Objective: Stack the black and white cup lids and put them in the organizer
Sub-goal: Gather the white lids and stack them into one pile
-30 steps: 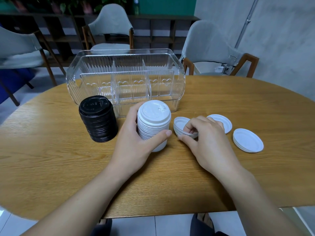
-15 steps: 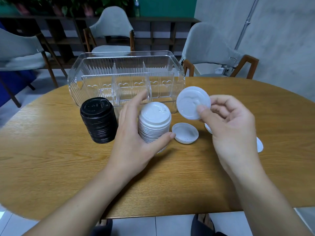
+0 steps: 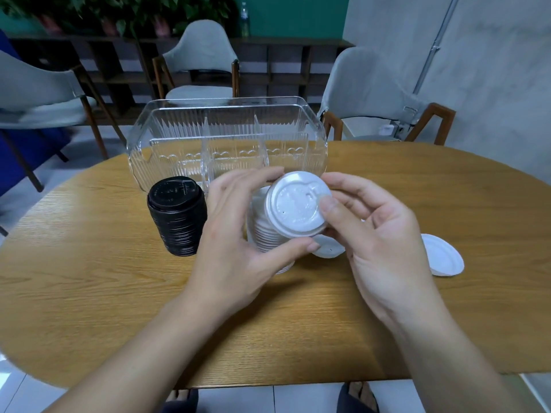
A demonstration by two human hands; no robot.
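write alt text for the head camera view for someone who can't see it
The right hand pinches a white lid above the white lid stack, which the left hand grips on a wooden table. A black lid stack stands left of it, a clear organizer behind, and loose white lids lie to the right.

Bare forearms, 2 sleeveless hands
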